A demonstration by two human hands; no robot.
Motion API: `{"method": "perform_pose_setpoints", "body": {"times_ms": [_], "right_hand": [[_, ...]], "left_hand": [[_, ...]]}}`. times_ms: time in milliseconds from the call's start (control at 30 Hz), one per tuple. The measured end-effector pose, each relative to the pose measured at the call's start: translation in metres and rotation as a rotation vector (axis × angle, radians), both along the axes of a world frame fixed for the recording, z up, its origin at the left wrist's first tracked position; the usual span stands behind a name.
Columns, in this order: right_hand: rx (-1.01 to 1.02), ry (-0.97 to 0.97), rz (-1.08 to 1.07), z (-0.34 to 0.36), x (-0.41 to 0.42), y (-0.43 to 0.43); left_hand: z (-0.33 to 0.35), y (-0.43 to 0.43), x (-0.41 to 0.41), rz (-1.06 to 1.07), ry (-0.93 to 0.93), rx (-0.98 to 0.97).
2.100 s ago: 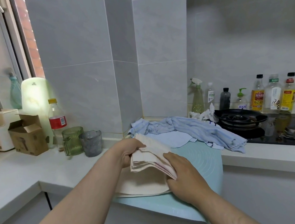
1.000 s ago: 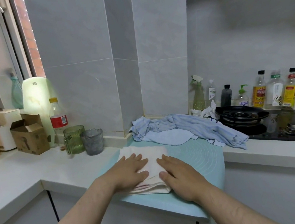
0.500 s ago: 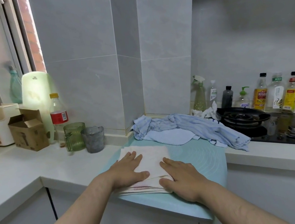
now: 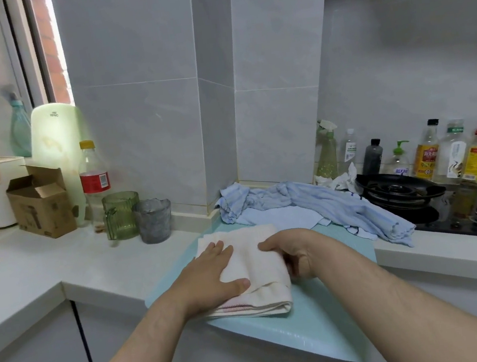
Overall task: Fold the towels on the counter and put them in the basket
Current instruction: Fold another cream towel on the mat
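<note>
A folded cream towel (image 4: 260,271) with a pink stripe at its near edge lies on a light-blue mat (image 4: 324,329) on the counter. My left hand (image 4: 216,276) presses flat on its left half, fingers straight. My right hand (image 4: 294,252) grips the towel's right edge, thumb on top and fingers curled underneath. Behind, a crumpled blue towel (image 4: 324,203) sprawls across the mat's far side toward the stove, with a paler blue cloth (image 4: 283,217) under it. No basket is in view.
A gas stove (image 4: 400,191) with a row of bottles (image 4: 452,148) behind stands at the right. At the left are a green cup (image 4: 119,215), a grey cup (image 4: 153,220), a soda bottle (image 4: 93,180) and a cardboard box (image 4: 41,202). The mat overhangs the counter's front edge.
The cream towel was folded over and pressed flat by both hands. Now my right hand has slid to the towel's right edge and curled round it; my left hand stays flat.
</note>
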State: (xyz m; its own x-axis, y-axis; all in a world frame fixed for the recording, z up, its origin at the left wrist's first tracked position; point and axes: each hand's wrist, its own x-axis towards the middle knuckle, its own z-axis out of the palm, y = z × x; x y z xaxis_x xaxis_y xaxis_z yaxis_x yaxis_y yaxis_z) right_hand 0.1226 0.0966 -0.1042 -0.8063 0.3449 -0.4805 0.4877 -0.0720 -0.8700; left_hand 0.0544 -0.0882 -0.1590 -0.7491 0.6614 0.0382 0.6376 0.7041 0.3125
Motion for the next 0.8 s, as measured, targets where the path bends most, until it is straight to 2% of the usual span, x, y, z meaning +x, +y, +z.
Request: {"method": "perform_pose_setpoints", "body": {"times_ms": [133, 233, 267, 333, 367, 400, 533, 700, 800], "right_hand": [[0.226, -0.012, 0.049, -0.009, -0.005, 0.005], [0.328, 0.078, 0.097, -0.005, 0.002, 0.015], [0.372, 0.1, 0.13, -0.002, 0.007, 0.016], [0.46, 0.143, 0.171, 0.004, 0.016, 0.019], [0.502, 0.163, 0.181, 0.006, 0.02, 0.022], [0.542, 0.171, 0.191, 0.008, 0.023, 0.024], [0.605, 0.147, 0.185, 0.014, 0.034, 0.033], [0.317, 0.174, 0.11, 0.021, 0.046, 0.05], [0.229, 0.166, 0.09, 0.02, 0.05, 0.06]], "left_hand": [[-0.004, -0.004, 0.0, 0.018, -0.044, 0.116], [-0.007, -0.009, -0.005, 0.168, -0.179, 0.511], [-0.005, -0.011, -0.007, 0.26, -0.157, 0.569], [0.001, -0.014, -0.01, 0.419, -0.082, 0.462], [0.007, -0.014, -0.01, 0.449, -0.113, 0.387], [0.015, -0.012, -0.01, 0.464, -0.199, 0.364], [0.046, 0.004, -0.018, 0.505, -0.584, 0.489], [0.077, 0.024, -0.012, 0.518, -0.868, 0.328], [0.075, 0.035, -0.012, 0.533, -0.995, 0.381]]}}
